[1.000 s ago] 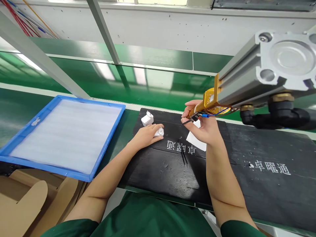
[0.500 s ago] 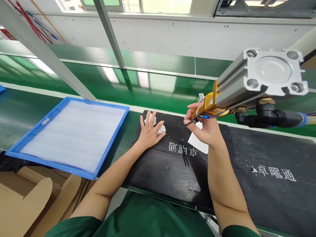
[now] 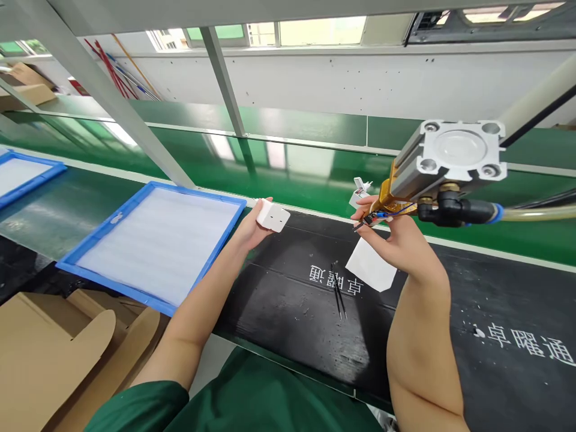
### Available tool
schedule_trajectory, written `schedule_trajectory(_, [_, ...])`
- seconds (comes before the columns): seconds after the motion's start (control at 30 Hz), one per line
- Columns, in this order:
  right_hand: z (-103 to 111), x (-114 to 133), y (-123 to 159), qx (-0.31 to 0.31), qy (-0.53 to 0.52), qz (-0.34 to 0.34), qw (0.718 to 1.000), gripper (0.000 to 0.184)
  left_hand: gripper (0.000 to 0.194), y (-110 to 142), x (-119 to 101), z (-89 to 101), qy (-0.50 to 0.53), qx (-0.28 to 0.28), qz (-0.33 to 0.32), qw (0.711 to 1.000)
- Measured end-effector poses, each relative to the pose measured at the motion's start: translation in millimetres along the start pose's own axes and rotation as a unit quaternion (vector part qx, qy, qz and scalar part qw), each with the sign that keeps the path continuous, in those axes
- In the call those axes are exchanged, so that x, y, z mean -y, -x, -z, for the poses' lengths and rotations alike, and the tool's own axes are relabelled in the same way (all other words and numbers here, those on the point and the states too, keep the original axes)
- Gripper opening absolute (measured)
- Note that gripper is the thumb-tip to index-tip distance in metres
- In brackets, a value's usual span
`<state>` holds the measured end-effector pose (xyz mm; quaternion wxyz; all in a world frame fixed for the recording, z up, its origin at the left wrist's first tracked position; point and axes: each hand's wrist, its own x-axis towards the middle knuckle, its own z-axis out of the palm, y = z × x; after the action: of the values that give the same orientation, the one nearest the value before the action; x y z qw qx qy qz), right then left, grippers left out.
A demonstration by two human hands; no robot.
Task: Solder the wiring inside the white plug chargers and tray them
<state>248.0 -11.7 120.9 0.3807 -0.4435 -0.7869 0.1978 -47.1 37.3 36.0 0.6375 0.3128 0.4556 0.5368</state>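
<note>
Left grip [image 3: 252, 230] around white block [image 3: 274, 216]; right grip [image 3: 396, 245], partly hidden, around gold tool [image 3: 387, 198]

Two hands [image 3: 252, 231] [image 3: 396, 237]; two trays [image 3: 94, 239] [image 3: 27, 186]; two white adapters [image 3: 273, 216] [image 3: 359, 199]; one tweezers [image 3: 335, 280]

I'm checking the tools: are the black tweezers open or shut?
Open: the tweezers lie on the black mat with their arms spread and tips apart.

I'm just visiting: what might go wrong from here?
The white block, held in the left hand, could slip if that grip loosened. The blue wire close to the right hand might snag on a finger. The black tweezers lie loose on the black mat and could get knocked aside.
</note>
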Motion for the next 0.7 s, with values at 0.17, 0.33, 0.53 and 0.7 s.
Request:
schedule_trajectory(0.17, [19.9,1.3,8.2,0.010,0.089,-0.037,0.995,0.016,0.045,-42.1,-18.6,-8.1,-0.147,-0.085,-0.090,0.981])
schedule_trajectory(0.33, [40.8,4.4,20.7,0.031,0.143,-0.107,0.983,0.020,0.054,-97.5,-24.7,-13.0,-0.538,-0.168,-0.245,0.789])
schedule_trajectory(0.53, [52.2,0.7,29.0,0.020,0.163,-0.154,0.974,0.020,0.061,-119.9,-16.6,-14.6,-0.606,-0.166,-0.243,0.739])
schedule_trajectory(0.7, [49.7,0.2,27.4,0.021,0.154,-0.159,0.975,0.023,0.088,-113.5,-5.4,-40.2,-0.632,-0.164,-0.326,0.683])
